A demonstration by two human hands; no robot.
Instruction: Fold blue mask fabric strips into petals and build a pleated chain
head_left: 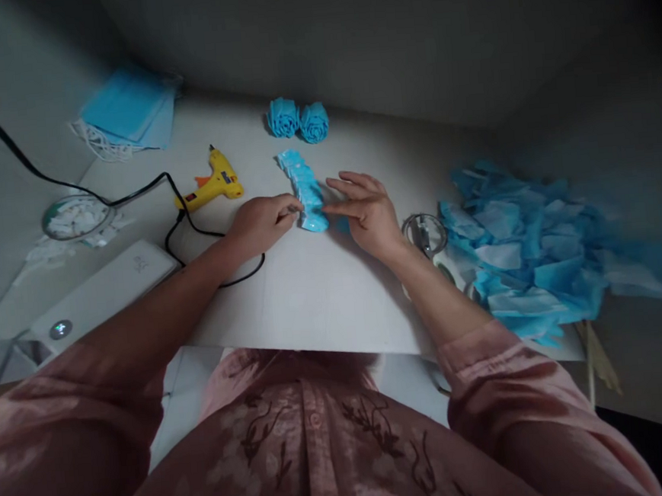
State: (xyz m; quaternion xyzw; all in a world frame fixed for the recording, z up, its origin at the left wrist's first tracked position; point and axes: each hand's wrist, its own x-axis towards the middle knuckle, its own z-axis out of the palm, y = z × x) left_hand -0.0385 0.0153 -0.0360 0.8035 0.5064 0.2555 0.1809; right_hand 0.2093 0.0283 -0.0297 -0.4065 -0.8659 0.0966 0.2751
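Observation:
A pleated strip of light-blue mask fabric (305, 191) lies on the white tabletop, running away from me with overlapping folds. My left hand (265, 221) is closed in a pinch at the strip's lower left edge; exactly what lies between the fingertips is partly hidden. On the other side, my right hand (367, 211) has its fingers stretched apart. Its index fingertip is at or very near the strip's right edge, and nothing is in its grasp. Just beyond the strip, two blue fabric roses (283, 118) sit side by side.
A yellow glue gun (215, 179) lies left, its black cord (191, 222) looping past my left wrist. A white power strip (105, 292), a dish of white scraps (76, 217) and stacked blue masks (125, 107) are farther left. Right are a clear tape roll (425, 234) and heaped blue fabric pieces (530, 240).

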